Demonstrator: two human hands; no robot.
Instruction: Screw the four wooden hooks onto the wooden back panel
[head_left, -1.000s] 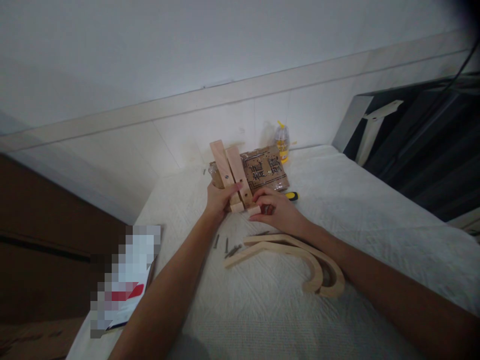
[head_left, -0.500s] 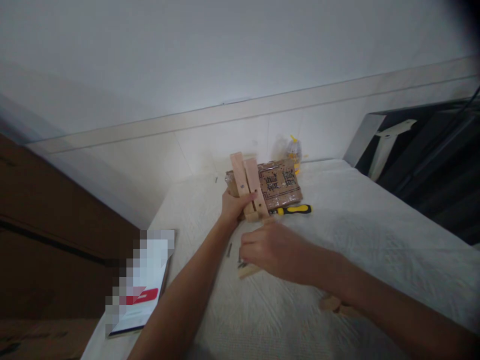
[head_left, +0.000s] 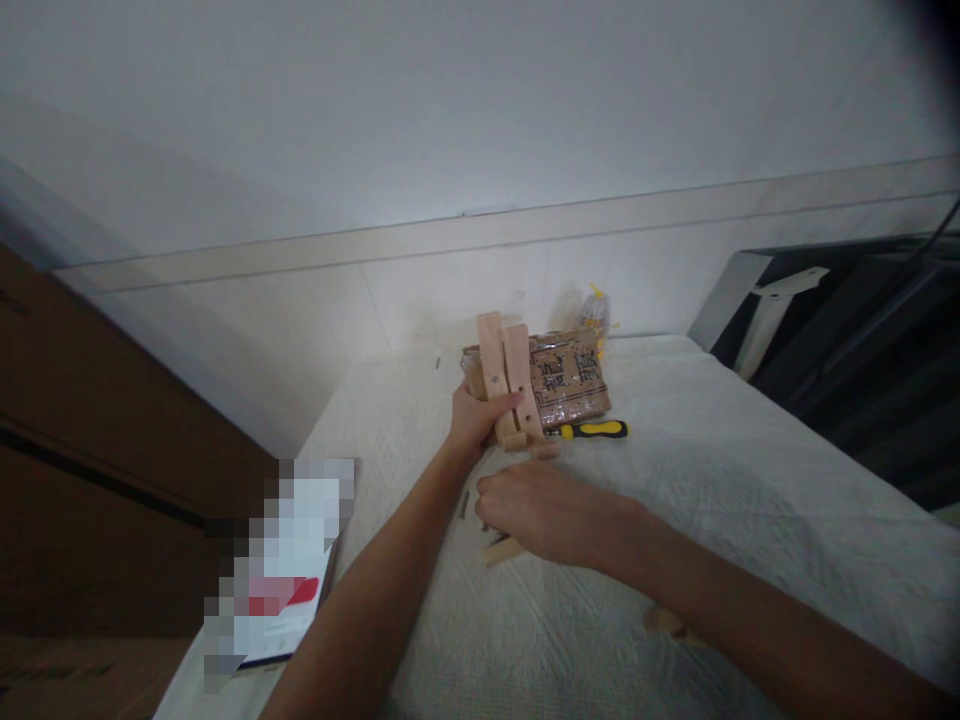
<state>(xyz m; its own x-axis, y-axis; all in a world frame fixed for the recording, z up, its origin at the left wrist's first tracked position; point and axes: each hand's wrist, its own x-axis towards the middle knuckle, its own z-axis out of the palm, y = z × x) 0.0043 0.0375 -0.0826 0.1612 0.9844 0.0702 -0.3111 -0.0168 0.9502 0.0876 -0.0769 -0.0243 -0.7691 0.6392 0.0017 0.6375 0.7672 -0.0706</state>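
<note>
My left hand grips a pair of light wooden slats, joined side by side and held upright near the far edge of the white quilted surface. My right hand lies palm down lower on the cloth, fingers curled over the small dark screws and the tip of a curved wooden piece. What its fingers pinch is hidden. The rest of the curved piece shows under my right forearm.
A brown wrapped packet lies behind the slats, with a yellow-and-black screwdriver in front of it and a small yellow-capped bottle behind. A blurred booklet sits at the left edge. Dark furniture stands to the right.
My right hand left the base of the slats and came down toward me onto the screws and the curved piece. The view shifted, so everything sits further right and lower.
</note>
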